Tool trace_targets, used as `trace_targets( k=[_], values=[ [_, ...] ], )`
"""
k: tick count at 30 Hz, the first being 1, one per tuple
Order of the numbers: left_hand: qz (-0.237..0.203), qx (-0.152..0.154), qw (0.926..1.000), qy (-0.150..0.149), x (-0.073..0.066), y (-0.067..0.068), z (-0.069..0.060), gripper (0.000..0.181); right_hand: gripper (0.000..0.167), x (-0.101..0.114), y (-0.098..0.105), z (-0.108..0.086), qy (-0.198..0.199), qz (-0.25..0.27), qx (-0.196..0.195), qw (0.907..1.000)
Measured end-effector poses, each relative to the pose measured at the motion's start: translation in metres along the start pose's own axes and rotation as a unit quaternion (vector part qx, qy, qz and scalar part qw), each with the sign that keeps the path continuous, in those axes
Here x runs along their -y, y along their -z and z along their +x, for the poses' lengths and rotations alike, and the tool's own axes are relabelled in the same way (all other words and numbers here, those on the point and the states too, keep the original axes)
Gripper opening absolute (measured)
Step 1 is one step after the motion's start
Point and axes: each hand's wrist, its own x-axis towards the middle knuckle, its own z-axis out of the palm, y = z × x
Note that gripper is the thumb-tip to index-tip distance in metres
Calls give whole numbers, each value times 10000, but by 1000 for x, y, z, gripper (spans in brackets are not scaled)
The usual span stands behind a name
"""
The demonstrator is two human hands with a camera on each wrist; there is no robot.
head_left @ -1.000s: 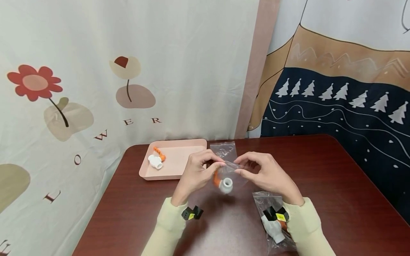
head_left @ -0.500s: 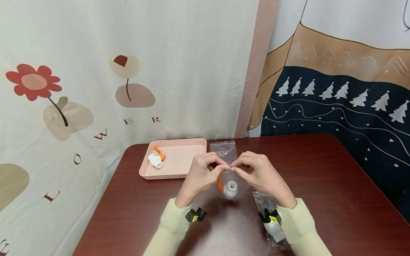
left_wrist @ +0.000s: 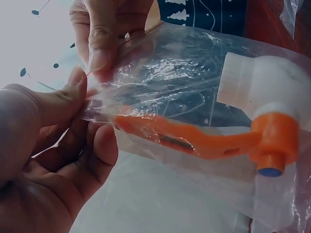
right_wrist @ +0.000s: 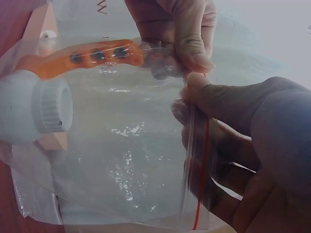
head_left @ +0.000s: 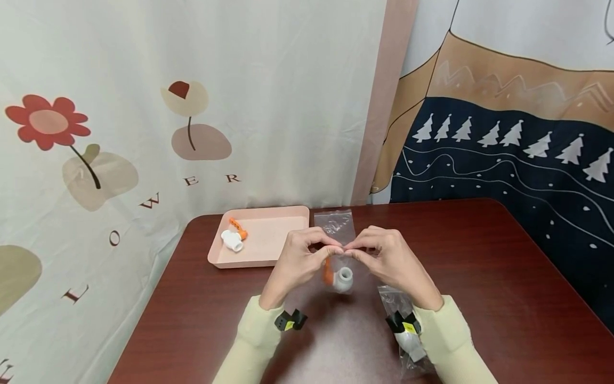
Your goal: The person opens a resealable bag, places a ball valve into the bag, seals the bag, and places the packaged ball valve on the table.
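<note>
A clear zip bag (right_wrist: 126, 179) hangs above the table between both hands, with a red line along its top edge. Inside it lies a white plastic ball valve (head_left: 343, 279) with an orange lever handle (left_wrist: 194, 138). My left hand (head_left: 302, 258) pinches the bag's top edge between thumb and fingers. My right hand (head_left: 395, 261) pinches the same edge right beside it, the two thumbs tip to tip. Seen from the right wrist, the red-lined strip (right_wrist: 201, 194) runs down past the right fingers, some of which show through the film.
A pink tray (head_left: 266, 240) at the back left carries another white valve (head_left: 233, 240) with an orange handle. Beside it lies a flat clear bag (head_left: 333, 217). Partly under the right wrist, a bagged white valve (head_left: 410, 344) lies on the brown table (head_left: 503, 277).
A second ago the hands were slightly apart with the bag edge stretched between them. The left has moved right and the right has moved left until the fingertips meet; the hanging valve swayed slightly.
</note>
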Motion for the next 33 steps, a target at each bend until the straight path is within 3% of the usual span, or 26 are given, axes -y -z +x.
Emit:
trace_targets(
  k=[8, 20, 28, 33],
  values=[
    [-59, -23, 10000, -63, 1, -1, 1, 5, 16, 0, 1, 0, -326, 70, 60, 9994],
    [106, -112, 9998, -157, 0, -5, 2, 5, 15, -2, -1, 0, 247, -91, 24, 9997],
    [474, -326, 9980, -275, -1, -8, 1, 10, 14, 1, -2, -1, -11, 87, 165, 9998],
    [291, -445, 9982, -279, 0, -7, 1, 10, 15, 0, -2, -1, -4, -13, 47, 10000]
  ],
)
